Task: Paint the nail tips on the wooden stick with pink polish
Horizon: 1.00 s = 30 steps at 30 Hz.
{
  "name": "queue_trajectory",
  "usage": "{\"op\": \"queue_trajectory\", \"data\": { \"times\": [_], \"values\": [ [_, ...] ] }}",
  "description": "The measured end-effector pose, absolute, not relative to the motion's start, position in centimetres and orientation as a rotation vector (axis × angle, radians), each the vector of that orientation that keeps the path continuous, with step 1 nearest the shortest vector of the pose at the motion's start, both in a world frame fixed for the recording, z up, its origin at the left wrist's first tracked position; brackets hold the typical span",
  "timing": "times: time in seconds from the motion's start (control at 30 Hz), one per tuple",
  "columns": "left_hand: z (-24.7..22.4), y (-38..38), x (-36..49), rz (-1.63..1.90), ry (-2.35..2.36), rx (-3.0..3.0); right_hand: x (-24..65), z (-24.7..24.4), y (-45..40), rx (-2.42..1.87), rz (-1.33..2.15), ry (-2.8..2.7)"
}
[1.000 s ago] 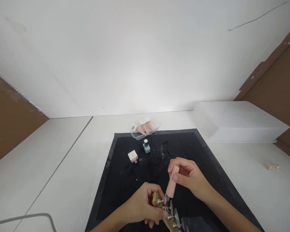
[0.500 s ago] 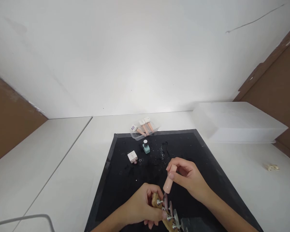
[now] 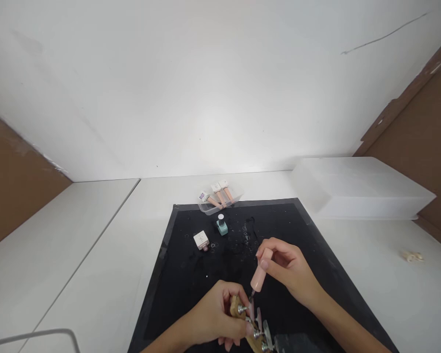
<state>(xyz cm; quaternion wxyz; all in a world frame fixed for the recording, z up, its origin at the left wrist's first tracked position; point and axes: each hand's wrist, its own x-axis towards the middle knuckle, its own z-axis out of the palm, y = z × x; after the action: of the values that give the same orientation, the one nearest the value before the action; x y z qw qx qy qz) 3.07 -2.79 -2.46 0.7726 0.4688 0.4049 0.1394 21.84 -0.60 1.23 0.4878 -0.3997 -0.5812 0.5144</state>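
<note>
Overall, a white worktop (image 3: 95,240) carries a black mat (image 3: 286,223), the reference for all positions below. A white box (image 3: 367,196) sits on the worktop beyond the far right corner of the mat. Over the near part of the mat, the left hand (image 3: 220,311) and the right hand (image 3: 286,267) face each other. A clear tray (image 3: 207,211) containing white-ended bottles (image 3: 216,187) with pink caps stands at the far edge of the mat.

Above the near edge of the mat, the fingers of the left hand are closed around a wooden holder (image 3: 256,343): the thumb lies across its upper side, the index finger bends around its far end, and other fingertips show beneath. A white bottle (image 3: 201,239) and a mint-green bottle (image 3: 222,227) are located on the left half of the mat.

Over the mat, a pink cap (image 3: 260,274) is pinched between the thumb and fingers of the right hand, tilted, its wider end projecting downward past them. Metal mounts (image 3: 241,309) on the holder carry nail-shaped pieces (image 3: 259,318), outside the left fingers. A brush (image 3: 252,295) extends from the cap to the nearest piece; contact cannot be confirmed.
</note>
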Motion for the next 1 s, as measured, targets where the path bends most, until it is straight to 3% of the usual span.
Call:
{"op": "queue_trajectory", "data": {
  "times": [1.0],
  "values": [
    [-2.41,-2.95,3.12,0.31,0.889,0.992,21.64,1.2,-0.43,-1.029,1.247,-1.391]
  ]
}}
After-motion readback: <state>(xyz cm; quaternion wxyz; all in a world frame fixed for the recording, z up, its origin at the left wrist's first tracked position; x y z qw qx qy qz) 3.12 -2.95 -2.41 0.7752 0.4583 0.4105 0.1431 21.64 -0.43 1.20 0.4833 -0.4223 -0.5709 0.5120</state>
